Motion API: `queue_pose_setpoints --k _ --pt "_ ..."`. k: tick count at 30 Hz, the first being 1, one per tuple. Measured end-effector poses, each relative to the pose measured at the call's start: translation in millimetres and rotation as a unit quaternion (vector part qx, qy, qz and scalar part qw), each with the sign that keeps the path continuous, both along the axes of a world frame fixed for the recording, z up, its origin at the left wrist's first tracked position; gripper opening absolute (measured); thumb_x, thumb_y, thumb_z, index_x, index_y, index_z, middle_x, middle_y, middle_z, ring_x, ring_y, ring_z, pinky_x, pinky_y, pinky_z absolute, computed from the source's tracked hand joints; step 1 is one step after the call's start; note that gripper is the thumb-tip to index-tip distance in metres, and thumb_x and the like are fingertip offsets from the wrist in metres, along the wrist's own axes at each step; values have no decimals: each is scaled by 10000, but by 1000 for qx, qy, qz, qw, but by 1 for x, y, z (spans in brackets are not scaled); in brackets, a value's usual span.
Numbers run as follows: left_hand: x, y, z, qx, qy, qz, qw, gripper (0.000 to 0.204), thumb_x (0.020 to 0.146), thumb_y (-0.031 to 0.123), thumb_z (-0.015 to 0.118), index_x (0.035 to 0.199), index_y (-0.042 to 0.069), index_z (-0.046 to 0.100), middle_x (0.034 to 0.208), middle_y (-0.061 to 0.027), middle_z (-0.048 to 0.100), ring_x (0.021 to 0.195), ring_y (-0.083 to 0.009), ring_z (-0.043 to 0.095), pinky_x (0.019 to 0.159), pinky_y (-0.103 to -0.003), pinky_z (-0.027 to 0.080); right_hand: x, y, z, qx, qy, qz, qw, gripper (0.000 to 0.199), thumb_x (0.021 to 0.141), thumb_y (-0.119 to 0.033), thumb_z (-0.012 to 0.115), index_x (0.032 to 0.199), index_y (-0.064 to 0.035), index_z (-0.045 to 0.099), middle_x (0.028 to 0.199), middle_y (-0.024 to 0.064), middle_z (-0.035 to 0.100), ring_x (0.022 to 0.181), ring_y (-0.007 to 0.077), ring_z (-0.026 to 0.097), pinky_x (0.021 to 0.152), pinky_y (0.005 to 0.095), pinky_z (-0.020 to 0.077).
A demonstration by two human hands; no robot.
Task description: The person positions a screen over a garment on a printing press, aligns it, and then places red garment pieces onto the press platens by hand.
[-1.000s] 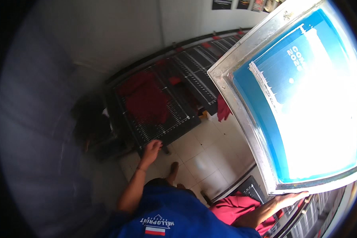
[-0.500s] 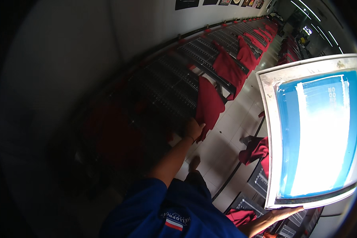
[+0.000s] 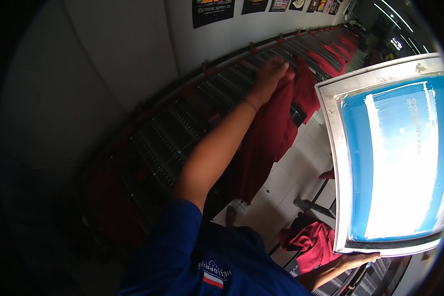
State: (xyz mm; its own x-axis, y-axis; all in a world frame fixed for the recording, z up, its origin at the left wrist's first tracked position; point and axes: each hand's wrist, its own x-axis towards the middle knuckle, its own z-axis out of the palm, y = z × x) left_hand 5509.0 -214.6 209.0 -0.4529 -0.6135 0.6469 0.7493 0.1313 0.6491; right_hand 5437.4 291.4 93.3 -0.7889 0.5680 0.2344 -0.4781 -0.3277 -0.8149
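Left of the stiff-looking framed screen [image 3: 394, 163], the left hand [image 3: 272, 76] pinched soft, likely light maroon cloth [image 3: 270, 138] at its far end; well apart, the right hand [image 3: 358, 260] gripped the screen's sturdy-seeming near rim.

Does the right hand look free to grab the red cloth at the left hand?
Probably not: the right hand is apparently supporting the framed screen by its lower edge, away from that red cloth.
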Motion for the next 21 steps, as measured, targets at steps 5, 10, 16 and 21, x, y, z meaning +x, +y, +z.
queue_pose_setpoints --k 5,10,16,21 --pt "24 14 45 -35 -62 -50 996 447 949 316 610 1276 44 470 1145 -65 553 1130 -141 538 956 -292 444 33 19 1 -3 61 17 998 843 951 -593 441 1523 -38 165 1570 178 180 1419 325 261 1170 499 229" --pt "137 74 29 -63 -227 38 971 644 997 466 477 1454 31 347 1389 -122 483 1269 -196 473 1041 -331 396 112 51 41 9 38 46 998 833 969 -622 347 1529 -39 143 1576 183 163 1424 339 247 1167 492 230" --pt "330 183 10 11 -243 -124 962 831 983 634 161 1414 -35 401 1365 -160 526 1258 -203 508 1063 -325 406 122 107 42 -16 -11 311 950 878 948 -672 344 1519 -26 183 1559 170 229 1400 331 287 1141 450 260" --pt "463 373 2 303 -213 -26 928 689 993 583 341 1372 28 493 1300 -143 576 1157 -197 567 987 -332 461 103 182 70 112 -16 543 832 635 975 -602 392 1246 -38 496 1132 101 590 1011 206 577 862 358 468"
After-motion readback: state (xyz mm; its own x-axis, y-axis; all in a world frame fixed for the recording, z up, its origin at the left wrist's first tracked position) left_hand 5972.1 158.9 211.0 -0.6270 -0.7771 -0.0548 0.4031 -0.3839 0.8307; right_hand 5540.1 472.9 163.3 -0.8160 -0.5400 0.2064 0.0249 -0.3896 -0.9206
